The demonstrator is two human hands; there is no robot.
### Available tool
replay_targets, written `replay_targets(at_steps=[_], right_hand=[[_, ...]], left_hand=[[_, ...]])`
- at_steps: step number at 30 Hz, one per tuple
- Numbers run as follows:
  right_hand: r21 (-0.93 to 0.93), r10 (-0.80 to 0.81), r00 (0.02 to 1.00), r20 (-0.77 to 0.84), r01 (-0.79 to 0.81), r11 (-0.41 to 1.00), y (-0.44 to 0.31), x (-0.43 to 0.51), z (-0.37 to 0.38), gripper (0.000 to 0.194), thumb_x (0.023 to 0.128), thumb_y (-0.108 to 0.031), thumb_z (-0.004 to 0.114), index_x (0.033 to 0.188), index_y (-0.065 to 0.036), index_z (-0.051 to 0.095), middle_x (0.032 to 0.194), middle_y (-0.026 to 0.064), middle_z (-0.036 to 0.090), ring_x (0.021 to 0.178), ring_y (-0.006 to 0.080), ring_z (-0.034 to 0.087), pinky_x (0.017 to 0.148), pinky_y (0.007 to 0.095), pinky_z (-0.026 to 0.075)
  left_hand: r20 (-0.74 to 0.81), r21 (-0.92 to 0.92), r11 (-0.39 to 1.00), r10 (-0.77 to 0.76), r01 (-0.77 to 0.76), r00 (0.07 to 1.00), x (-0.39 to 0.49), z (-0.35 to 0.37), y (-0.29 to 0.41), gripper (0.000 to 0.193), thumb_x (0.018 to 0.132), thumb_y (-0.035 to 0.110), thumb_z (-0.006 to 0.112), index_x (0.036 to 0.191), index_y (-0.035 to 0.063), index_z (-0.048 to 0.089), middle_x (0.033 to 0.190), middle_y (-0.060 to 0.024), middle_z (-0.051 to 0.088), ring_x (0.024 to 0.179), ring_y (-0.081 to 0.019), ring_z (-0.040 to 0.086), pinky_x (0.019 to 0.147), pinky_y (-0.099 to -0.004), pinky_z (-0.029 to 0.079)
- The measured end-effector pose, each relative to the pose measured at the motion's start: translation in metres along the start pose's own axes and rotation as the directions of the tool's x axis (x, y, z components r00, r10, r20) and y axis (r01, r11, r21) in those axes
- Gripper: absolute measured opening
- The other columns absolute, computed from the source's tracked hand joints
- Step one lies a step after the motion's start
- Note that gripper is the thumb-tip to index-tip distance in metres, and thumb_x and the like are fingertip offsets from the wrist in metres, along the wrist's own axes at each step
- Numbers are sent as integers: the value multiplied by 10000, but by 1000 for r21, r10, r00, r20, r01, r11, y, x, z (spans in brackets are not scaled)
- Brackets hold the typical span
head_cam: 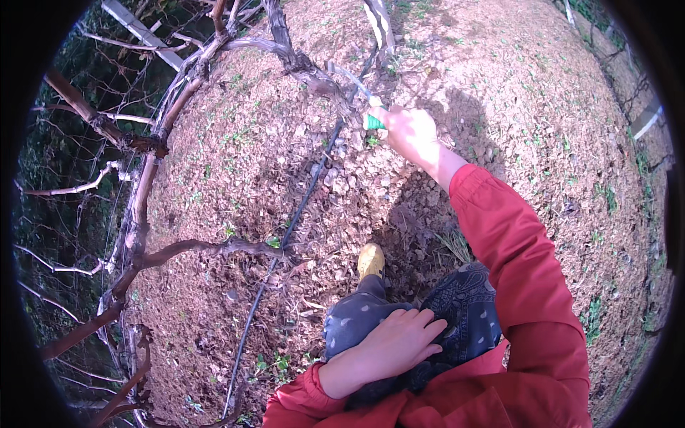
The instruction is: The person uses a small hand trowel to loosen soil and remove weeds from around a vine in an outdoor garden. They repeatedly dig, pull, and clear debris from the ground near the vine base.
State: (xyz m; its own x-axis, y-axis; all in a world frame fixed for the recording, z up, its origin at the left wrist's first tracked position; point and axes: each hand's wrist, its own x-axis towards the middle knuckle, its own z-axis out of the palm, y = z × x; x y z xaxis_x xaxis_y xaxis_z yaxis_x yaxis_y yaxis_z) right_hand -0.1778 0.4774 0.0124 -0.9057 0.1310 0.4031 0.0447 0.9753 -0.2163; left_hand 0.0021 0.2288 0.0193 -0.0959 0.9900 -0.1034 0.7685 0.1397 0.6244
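Observation:
In front of me my right hand [409, 131] grips the green handle [373, 122] of a hand tool. Its slim metal part [350, 76] reaches up and left past a gnarled vine trunk [321, 83], and its far end looks bent. Whether the metal touches the bark I cannot tell. My left hand [398, 337] rests, palm down and holding nothing, on the dark patterned trousers [353, 318] near my knees. Its fingers are slightly apart.
A black hose [307, 200] runs along the reddish, stony soil [535, 139] past the trunk's foot. Bare vine branches [142, 208] and thin wires fill the left side. Another vine stem [200, 249] stands nearer me. Beyond rises a pale trunk or post [381, 27]. My yellow shoe [371, 260] is below.

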Motion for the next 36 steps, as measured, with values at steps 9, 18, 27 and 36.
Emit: replay_targets(at_steps=[9,18,27,36], right_hand=[[-63,-78,997,-22,77,995,-2,21,6,230,895,-103,499,1086,-201,583,792,108,636,691,263,667,545,385,532],[-32,-193,882,-430,199,980,6,-6,8,348,861,-98,526,1177,-234,572,774,76,623,654,264,658,547,406,527],[-18,19,1000,9,-18,1000,-7,4,-12,411,854,-98,529,1237,-242,555,810,117,627,655,288,662,591,387,542],[-40,-30,988,149,37,999,4,12,5,501,835,-47,531,1292,-254,513,805,153,634,672,306,670,602,423,543]], left_hand=[[17,-23,1000,-4,5,1000,3,3,3,388,852,285,641,1150,50,557,971,-112,556,912,-280,576,773,-385,446],[23,-11,1000,0,0,1000,-1,0,0,387,853,278,640,1152,48,553,976,-111,554,909,-280,574,780,-385,445],[34,-7,1000,-27,27,999,-4,-3,0,384,857,278,637,1155,47,560,982,-115,555,918,-283,569,784,-385,444],[2,-34,999,-13,13,1000,-1,0,1,386,862,277,632,1162,47,558,987,-117,554,913,-286,567,786,-389,442]])
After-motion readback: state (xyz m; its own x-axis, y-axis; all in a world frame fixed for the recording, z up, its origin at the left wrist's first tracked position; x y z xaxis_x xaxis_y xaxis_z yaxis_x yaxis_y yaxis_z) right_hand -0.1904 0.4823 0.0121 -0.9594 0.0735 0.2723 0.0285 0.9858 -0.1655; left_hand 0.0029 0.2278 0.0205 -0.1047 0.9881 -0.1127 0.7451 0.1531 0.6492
